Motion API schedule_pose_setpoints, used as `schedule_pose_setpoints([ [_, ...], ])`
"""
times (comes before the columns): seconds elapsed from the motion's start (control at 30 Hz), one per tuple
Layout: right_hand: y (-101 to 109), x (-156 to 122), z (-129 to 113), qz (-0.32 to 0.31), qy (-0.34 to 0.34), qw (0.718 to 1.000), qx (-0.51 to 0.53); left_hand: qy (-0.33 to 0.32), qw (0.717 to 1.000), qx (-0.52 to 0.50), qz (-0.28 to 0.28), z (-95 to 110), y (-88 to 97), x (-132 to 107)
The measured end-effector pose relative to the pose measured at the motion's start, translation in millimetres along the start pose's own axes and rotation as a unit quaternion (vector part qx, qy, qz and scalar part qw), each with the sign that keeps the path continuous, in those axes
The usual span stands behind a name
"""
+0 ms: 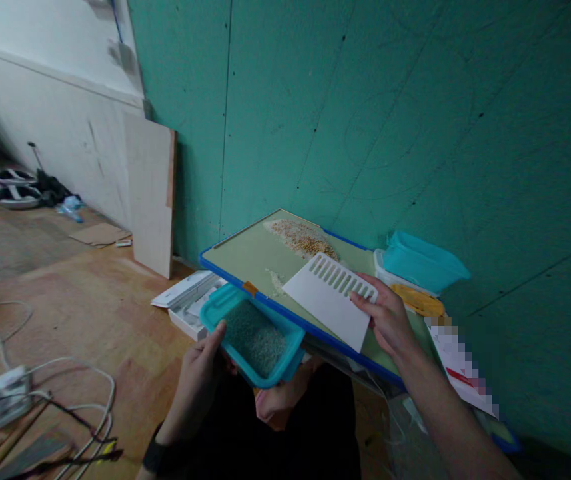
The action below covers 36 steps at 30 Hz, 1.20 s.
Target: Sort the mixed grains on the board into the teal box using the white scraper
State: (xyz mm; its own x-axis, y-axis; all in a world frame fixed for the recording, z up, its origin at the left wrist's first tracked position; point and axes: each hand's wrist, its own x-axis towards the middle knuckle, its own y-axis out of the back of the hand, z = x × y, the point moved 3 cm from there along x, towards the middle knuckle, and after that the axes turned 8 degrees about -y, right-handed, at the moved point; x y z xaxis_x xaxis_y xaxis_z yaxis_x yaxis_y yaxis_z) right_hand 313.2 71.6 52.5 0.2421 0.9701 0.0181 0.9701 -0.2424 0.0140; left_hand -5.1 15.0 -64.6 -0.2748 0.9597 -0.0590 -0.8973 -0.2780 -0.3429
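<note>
My left hand (200, 363) grips the near-left rim of a turquoise plastic tub (292, 337), thumb over the edge. Fine pale grey-green grains (260, 340) cover the tub's bottom. Between thumb and fingers, my right hand (388, 317) holds a flat white slotted card (322, 297) by its right end, a row of slots along its far edge. The card hangs over the small table (235, 257), close to a mixed pile of tan and white grains (302, 237). A thin streak of pale powder (276, 280) lies left of the card.
At the table's right are another turquoise tub (422, 260), an orange-yellow lid (418, 300) and a white printed sheet (458, 367). A green wall (315, 100) stands behind. Below left lie an open white box (188, 327) and a power strip with cables (8, 393).
</note>
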Motion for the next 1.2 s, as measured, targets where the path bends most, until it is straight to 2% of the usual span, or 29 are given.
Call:
schedule_pose_setpoints([
  [0.07, 12.6, 5.7, 0.8, 0.031, 0.008, 0.999, -0.009, 0.014, 0.999, -0.027, -0.027, -4.6, -0.3, 2.5],
  [0.17, 17.7, 14.4, 4.8, 0.050, -0.003, 0.999, -0.018, 0.023, 0.999, -0.043, -0.025, -9.5, 1.9, 6.3],
  [0.47, -33.8, 26.8, 9.4, -0.031, -0.033, 0.999, 0.007, 0.026, 0.998, -0.056, -0.027, -13.9, 8.2, 8.8],
  [0.6, -44.1, 22.0, 5.4, -0.066, -0.039, 0.997, 0.021, 0.029, 0.997, -0.055, -0.036, -13.7, 9.4, 8.3],
  [0.77, -35.0, 22.1, -1.4, -0.069, -0.073, 0.995, 0.027, 0.029, 0.998, -0.056, -0.030, -12.9, 8.5, 9.3],
  [1.0, -1.4, 53.3, 3.1, 0.069, -0.011, 0.998, -0.004, 0.043, 0.998, -0.048, -0.013, -13.6, 8.7, 8.9],
  [1.1, -5.2, 64.3, 9.9, 0.065, -0.016, 0.998, -0.013, 0.047, 0.998, -0.034, -0.015, -12.8, 9.3, 9.6],
  [1.2, -19.9, 70.5, 11.9, 0.030, -0.017, 0.999, -0.018, 0.051, 0.998, -0.018, -0.005, -11.8, 10.4, 10.3],
])
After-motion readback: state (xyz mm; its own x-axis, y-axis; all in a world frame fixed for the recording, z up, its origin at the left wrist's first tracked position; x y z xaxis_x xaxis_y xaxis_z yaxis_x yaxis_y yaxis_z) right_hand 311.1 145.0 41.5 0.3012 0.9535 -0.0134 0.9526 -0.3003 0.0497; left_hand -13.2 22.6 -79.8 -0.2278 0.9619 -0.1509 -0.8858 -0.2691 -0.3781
